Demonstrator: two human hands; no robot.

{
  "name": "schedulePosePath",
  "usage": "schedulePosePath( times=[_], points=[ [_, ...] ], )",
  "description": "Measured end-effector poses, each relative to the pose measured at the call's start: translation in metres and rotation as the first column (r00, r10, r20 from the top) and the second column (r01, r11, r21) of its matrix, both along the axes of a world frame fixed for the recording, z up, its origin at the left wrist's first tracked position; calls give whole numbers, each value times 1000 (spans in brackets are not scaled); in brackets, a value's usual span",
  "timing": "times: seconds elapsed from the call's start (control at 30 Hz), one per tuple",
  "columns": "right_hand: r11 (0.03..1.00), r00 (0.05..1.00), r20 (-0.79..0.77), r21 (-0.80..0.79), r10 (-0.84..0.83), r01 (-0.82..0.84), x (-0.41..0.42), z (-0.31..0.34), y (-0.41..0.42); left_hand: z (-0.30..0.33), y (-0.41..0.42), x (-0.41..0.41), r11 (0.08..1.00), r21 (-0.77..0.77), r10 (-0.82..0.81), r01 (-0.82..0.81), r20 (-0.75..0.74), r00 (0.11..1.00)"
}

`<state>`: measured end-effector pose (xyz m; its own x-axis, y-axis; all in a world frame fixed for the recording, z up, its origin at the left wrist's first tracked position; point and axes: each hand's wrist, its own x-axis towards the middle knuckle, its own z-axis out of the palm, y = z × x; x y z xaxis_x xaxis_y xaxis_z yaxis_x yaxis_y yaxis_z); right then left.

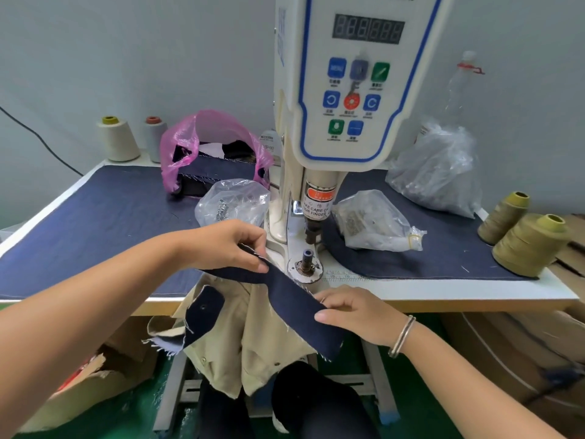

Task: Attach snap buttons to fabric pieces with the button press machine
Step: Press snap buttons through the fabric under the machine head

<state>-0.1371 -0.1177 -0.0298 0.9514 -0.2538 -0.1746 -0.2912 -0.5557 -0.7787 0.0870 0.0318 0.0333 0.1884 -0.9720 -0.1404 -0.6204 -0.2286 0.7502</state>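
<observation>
Both hands (228, 245) pinching strip (294, 299) edges

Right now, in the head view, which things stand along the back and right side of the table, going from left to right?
Cream thread cone with yellow core → grey thread cone with red core → pink plastic bag → white button press machine → large clear plastic bag → two olive thread cones.
</observation>
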Motion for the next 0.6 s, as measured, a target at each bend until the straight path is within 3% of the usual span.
schedulePosePath(
  times=[0.17,0.27,0.37,0.53,0.6],
  points=[
    [984,999,19,-175,30,-26,4,-6,19,6,3,-1,1000,11,-28,29,-24,999],
    [994,998,62,-107,1,6,1,-11,22,12,4,1,1000,7,-25,25,-53,998],
    [998,1000,-1,-59,13,-13,-1,-5,21,17,5,1,999,18,-34,35,-70,997],
    [994,998,1,-85,-62,62,-7,23,-2,26,12,17,995,89,-55,49,69,996],
    [990,991,47,62,-127,124,-12,35,-14,26,19,25,992,111,-66,59,60,996]
  ],
)
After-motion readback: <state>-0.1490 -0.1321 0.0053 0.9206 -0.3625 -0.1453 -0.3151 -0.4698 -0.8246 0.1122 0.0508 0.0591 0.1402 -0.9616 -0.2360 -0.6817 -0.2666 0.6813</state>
